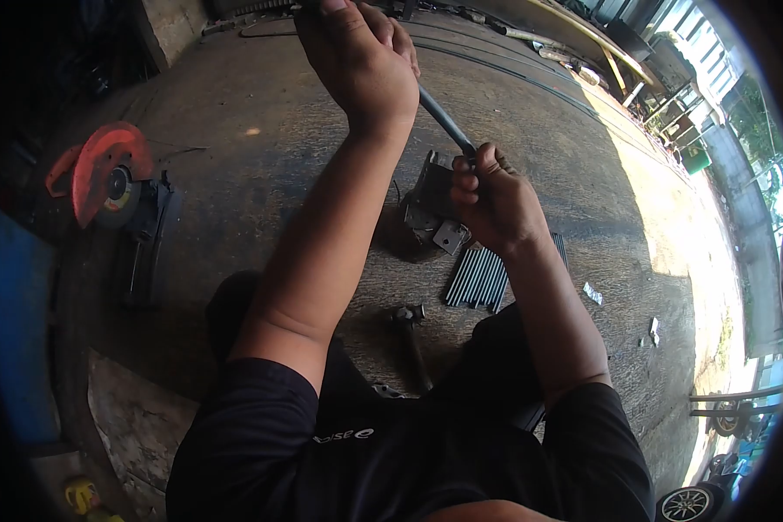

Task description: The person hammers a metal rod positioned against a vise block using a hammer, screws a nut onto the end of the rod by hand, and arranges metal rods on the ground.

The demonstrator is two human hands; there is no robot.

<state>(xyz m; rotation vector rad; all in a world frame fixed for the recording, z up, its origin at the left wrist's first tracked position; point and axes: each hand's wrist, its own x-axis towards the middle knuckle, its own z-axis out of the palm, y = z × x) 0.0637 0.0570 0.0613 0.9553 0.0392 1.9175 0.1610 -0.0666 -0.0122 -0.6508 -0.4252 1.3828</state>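
A dark metal rod [446,120] slants between my two hands. My left hand [361,65], high at the top centre, is closed round its upper part. Lower and to the right, my right hand [499,198] is closed on the rod's lower end, its thumb on top. Just left of and below my right hand stands a dark metal block with a small holed plate [450,237] on it. Several short metal rods [477,278] lie side by side, partly behind my right forearm. A hammer [411,346] lies on the floor between my legs.
At the left stands a cut-off saw with a red guard [113,174]. Long thin rods [518,74] lie across the floor at the top. Small scraps [592,293] lie at the right. A vehicle wheel [687,505] shows at the lower right.
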